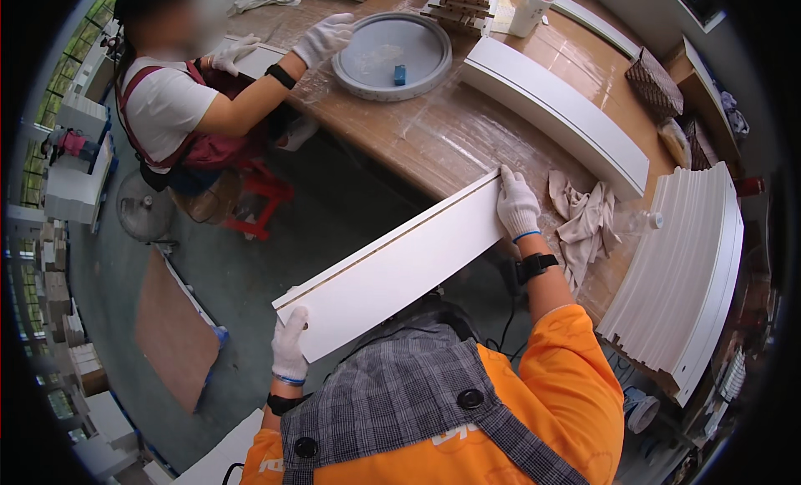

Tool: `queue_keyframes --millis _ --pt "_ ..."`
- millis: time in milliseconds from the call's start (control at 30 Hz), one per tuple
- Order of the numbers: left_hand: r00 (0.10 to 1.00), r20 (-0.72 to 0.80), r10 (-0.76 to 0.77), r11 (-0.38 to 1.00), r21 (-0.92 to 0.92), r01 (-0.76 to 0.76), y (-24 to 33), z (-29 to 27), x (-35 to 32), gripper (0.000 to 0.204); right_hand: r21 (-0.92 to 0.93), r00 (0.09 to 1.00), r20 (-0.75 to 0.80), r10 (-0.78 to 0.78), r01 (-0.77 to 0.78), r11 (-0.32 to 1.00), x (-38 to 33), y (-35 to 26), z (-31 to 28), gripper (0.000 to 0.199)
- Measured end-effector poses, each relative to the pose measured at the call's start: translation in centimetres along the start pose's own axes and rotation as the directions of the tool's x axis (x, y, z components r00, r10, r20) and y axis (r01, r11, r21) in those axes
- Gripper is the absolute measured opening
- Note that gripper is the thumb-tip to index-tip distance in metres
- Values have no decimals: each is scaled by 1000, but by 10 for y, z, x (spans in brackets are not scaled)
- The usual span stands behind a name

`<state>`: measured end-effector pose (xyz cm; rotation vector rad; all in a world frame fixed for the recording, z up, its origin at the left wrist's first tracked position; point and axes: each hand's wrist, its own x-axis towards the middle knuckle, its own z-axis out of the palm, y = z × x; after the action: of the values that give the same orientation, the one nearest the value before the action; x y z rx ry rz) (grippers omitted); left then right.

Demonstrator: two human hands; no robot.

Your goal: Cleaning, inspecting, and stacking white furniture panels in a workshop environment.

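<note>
A long white board (400,264) with a brown groove along its far edge stretches across in front of me, tilted up to the right. My left hand (289,345), in a white knit glove, grips its lower left end, next to a small round hole. At the other end my right hand (518,204), gloved alike, is closed around the board's right edge, close to the table's front edge. A crumpled beige cloth (582,222) lies on the table just right of my right hand.
On the brown table (434,151) are a round grey tray (355,83) with a blue block (400,74), a stack of white boards (551,109) and a clear bottle (652,221). Many white panels (680,268) stand at right. A seated co-worker (179,109) reaches toward the tray.
</note>
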<state>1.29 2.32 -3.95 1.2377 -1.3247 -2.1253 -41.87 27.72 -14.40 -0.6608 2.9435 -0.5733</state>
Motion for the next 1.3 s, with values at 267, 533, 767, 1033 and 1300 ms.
queue_keyframes --millis 267,533,767,1033,1300 --pt "999 21 27 1000 2 -27 2 4 0 50 21 999 33 8 -9 1000 -3 -2 -4 41" --pt "1000 -20 11 1000 21 -11 2 7 -1 48 33 996 -86 0 3 999 -13 -13 -8 43" --pt "1000 -7 7 1000 17 -6 2 8 0 48 72 982 25 -186 184 980 -11 -28 -20 38" --pt "999 -35 -25 999 33 26 9 11 -4 46 85 923 263 -280 267 960 -35 -64 -20 37" --pt "1000 -16 -10 1000 16 10 11 13 -6 46 24 979 174 -110 108 994 -41 -65 -18 43"
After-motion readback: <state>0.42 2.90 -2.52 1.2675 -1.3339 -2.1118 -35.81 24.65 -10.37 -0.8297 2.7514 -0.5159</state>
